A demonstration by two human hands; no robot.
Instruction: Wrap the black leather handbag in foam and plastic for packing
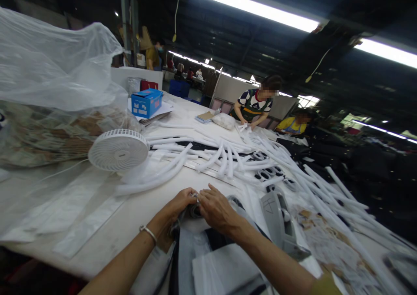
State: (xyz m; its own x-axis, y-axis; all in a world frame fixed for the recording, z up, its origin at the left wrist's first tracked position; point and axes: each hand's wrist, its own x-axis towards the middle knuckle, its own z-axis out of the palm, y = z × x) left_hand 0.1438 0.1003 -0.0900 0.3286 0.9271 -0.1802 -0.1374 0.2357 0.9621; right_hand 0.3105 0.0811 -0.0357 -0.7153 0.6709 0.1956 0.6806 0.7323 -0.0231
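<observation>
My left hand (183, 203) and my right hand (219, 209) meet over the near part of the table. Both are closed, with fingertips pinched together at the top end of a grey and black bundle (198, 238) that seems wrapped in clear plastic. Exactly what the fingers grip is too small and blurred to name. Below the hands, the bundle spreads towards me, with a pale flat panel (226, 269) lying on it. A grey tape dispenser (276, 219) with marks on its side stands to the right of my right hand.
Long white foam tubes (169, 173) lie across the table's middle and right. A white fan (119, 150) stands left, near a large plastic bag (48, 130) of packets and a blue box (146, 103). More packets (329, 243) lie right. A co-worker (256, 104) works across the table.
</observation>
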